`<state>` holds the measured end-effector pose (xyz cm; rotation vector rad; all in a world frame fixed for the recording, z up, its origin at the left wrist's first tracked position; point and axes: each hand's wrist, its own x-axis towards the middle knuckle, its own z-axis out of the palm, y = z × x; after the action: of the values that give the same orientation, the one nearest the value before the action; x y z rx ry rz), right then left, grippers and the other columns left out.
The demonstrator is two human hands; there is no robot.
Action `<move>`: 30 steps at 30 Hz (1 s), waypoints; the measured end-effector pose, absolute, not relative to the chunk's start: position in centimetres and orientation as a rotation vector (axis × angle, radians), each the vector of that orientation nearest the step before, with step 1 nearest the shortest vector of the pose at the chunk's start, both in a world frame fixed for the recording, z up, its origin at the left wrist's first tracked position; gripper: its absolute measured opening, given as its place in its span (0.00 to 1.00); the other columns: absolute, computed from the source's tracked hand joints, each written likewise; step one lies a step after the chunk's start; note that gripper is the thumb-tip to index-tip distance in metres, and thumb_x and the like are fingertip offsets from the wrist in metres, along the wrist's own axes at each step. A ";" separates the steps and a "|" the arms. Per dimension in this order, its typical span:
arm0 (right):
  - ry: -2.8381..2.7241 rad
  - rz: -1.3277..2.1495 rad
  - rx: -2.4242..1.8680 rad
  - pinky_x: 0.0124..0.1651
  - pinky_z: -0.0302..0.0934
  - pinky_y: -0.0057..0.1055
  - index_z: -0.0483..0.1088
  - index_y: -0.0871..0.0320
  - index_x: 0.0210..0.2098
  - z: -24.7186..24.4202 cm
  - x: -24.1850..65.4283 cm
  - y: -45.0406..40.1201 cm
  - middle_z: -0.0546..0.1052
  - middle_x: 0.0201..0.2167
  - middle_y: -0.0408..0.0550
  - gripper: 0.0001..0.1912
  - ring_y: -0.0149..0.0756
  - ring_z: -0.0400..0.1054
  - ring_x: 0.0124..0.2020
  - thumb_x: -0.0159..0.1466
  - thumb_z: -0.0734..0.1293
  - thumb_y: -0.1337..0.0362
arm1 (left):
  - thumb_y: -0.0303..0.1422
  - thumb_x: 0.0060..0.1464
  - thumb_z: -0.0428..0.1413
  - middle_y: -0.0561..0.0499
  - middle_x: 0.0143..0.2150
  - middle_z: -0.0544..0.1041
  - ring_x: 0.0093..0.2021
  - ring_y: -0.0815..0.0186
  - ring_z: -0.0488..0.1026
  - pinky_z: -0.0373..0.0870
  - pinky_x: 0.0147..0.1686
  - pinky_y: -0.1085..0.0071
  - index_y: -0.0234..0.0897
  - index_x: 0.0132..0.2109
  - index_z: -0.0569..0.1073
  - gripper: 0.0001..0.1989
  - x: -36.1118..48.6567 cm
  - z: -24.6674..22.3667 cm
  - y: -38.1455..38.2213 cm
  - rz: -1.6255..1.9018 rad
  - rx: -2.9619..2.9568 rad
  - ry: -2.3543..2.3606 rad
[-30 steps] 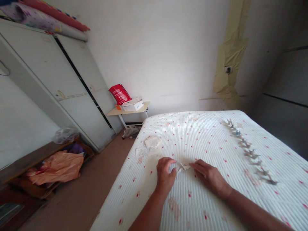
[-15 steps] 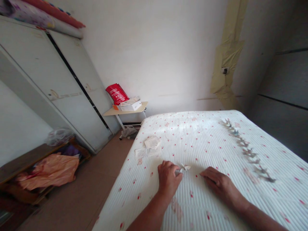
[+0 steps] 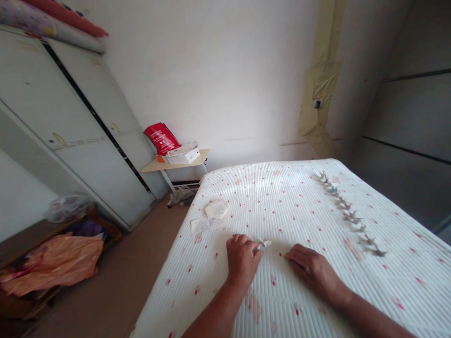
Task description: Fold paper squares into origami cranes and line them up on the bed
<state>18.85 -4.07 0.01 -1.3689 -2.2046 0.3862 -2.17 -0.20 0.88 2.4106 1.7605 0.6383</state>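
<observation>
My left hand [image 3: 242, 257] has its fingers closed on a small folded paper piece [image 3: 264, 243], whose pale points stick out to the right of the fingertips. To the right, my right hand [image 3: 312, 267] rests on the bed cover [image 3: 260, 281], apart from the paper, its fingers held together; whether anything is under them is hidden. Several small folded paper figures [image 3: 352, 217] stand in a slanting row on the right side of the bed. Printed paper sheets [image 3: 216, 209] lie flat on the left side, beyond my left hand.
Past the bed's far left corner stands a small table [image 3: 151, 165] with a red bag [image 3: 162, 138] and a white box [image 3: 185, 156]. A cabinet [image 3: 77, 117] and an orange cloth [image 3: 56, 263] are at the left.
The whole view has shifted slightly, so the bed and table appear further left. My hands keep nearly the same pose, the left one still on the paper piece.
</observation>
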 end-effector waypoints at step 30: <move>-1.789 0.195 -1.731 0.32 0.57 0.26 0.71 0.58 0.32 2.5 21.0 1.8 0.73 0.30 0.46 0.09 0.32 0.68 0.29 0.55 0.63 0.60 | 0.31 0.46 0.57 0.51 0.30 0.73 0.39 0.64 0.66 0.56 0.39 0.66 0.40 0.29 0.75 0.02 6.1 1.2 4.1 0.924 2.453 1.649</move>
<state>21.04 1.75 2.51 -1.7311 -1.7886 0.1946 6.13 4.11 1.20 2.4535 1.6494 0.9242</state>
